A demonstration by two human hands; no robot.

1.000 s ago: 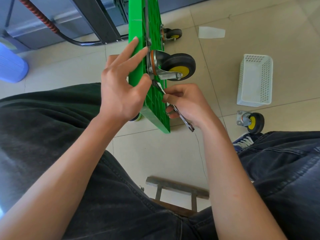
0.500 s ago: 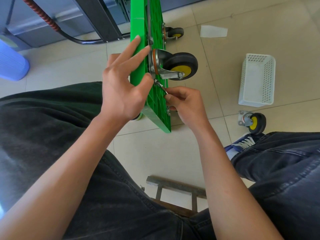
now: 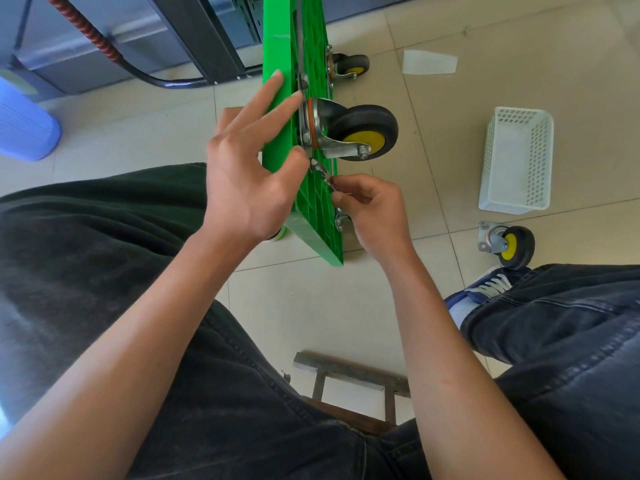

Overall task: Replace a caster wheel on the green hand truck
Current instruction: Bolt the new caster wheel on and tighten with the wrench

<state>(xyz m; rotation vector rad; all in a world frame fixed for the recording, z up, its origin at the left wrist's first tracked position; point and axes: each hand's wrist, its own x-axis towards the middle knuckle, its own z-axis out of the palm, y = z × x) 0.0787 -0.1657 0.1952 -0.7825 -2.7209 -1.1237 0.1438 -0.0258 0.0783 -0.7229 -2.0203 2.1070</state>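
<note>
the tall green plastic hand truck deck [image 3: 277, 133] stands on its edge on the pale tiled floor [image 3: 311, 306], between the person's knees, exactly where it stood a second ago. bolted to its ribbed underside is the large black caster wheel with a yellow hub and a silver steel fork [image 3: 360, 135], which sticks out to the right and has not shifted. the left hand [image 3: 242, 181] is spread against the smooth face of the deck, fingers straight and thumb curled round the edge just below the caster plate, as it was before. the right hand [image 3: 372, 209] is what has changed: a second ago it held the slim silver wrench [image 3: 325, 174] well out, with the long handle showing below the fist; now it has swung in close against the ribs, fingers curled and pinching the wrench, only the head end visible at a bolt just under the plate. i judge this a stroke of turning on a mounting bolt, so the wheel is being fastened and the job is near its end. a white perforated plastic basket [image 3: 516, 161] lies well apart to the right, and near it a small loose caster with a yellow hub [image 3: 509, 245] rests by the shoe, probably the old one.
</note>
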